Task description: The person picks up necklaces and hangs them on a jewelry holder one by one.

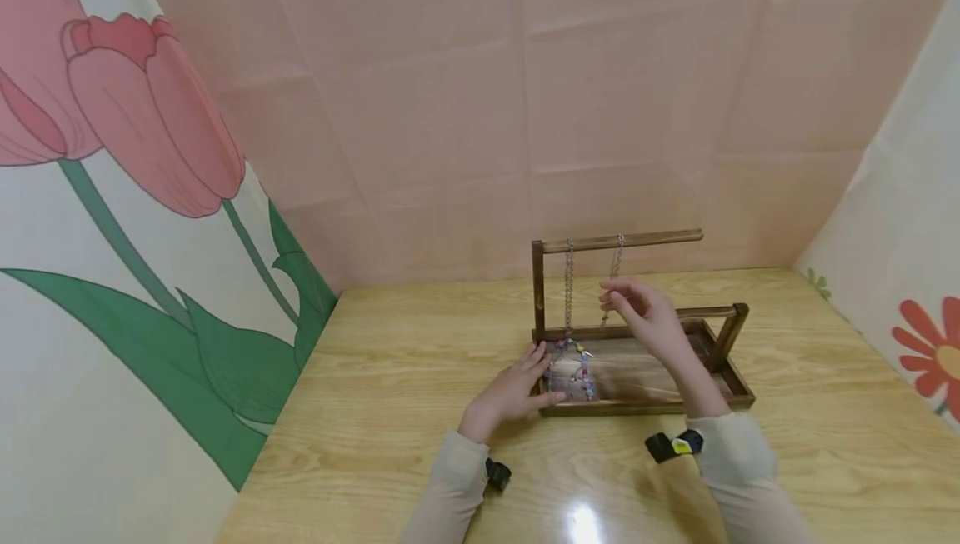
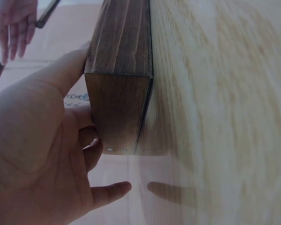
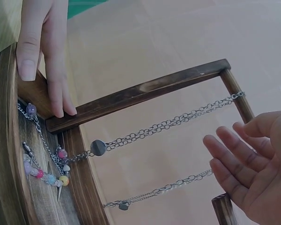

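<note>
A dark wooden jewelry stand (image 1: 645,408) has a shallow tray and a tall rod frame. My left hand (image 1: 513,390) grips the tray's left end, thumb over the front wall and fingers toward the back corner. Two silver chains hang from the rod: the left chain (image 1: 568,286) with a round disc pendant (image 3: 98,147), and the right chain (image 3: 178,183). My right hand (image 1: 648,319) is beside the right chain, its fingers loosely bent and parted from the thumb; the chain passes behind a fingertip in the right wrist view. A beaded bracelet (image 3: 50,179) lies in the tray's left part.
A lower wooden bar (image 1: 705,311) rises at the tray's right end. The stand is on a light wood table (image 1: 420,361), near the pink backdrop (image 1: 420,152). A tulip-printed sheet (image 1: 157,111) borders the left side.
</note>
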A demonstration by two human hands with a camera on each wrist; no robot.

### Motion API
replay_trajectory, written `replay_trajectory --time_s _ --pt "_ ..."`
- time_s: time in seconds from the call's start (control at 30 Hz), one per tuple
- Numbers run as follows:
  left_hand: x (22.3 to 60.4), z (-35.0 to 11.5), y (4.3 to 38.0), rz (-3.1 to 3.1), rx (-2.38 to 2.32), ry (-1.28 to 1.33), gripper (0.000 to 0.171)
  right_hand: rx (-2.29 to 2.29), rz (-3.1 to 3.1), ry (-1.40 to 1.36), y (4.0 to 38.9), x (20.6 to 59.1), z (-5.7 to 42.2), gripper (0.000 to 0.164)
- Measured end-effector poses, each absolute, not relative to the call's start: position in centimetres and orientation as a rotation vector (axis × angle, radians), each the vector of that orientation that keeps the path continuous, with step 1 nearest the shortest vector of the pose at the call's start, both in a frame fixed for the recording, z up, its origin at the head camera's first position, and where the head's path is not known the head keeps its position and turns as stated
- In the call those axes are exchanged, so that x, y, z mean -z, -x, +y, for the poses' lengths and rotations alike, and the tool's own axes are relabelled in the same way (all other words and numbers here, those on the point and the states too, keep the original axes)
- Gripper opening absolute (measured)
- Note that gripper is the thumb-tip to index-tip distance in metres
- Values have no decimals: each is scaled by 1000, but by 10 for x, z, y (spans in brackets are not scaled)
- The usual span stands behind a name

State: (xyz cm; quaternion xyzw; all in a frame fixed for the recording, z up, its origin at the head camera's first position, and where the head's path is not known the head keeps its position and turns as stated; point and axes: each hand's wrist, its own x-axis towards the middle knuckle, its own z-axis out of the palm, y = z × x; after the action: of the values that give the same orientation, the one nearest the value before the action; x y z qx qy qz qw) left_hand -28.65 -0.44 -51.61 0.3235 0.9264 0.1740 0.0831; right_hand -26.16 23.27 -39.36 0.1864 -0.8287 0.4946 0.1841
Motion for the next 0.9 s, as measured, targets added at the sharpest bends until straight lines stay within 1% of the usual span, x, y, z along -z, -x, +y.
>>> replay_trajectory --time_s 0.4,0.63,0.9 --pt "515 -3 287 2759 -537 -975 80 -1423 -2340 -530 258 400 230 25" --pt "515 -4 287 2758 -552 -969 79 -1482 -2333 -542 275 432 238 28" --pt "514 -4 286 2762 -551 -968 79 -1487 -2338 -533 276 443 239 29"
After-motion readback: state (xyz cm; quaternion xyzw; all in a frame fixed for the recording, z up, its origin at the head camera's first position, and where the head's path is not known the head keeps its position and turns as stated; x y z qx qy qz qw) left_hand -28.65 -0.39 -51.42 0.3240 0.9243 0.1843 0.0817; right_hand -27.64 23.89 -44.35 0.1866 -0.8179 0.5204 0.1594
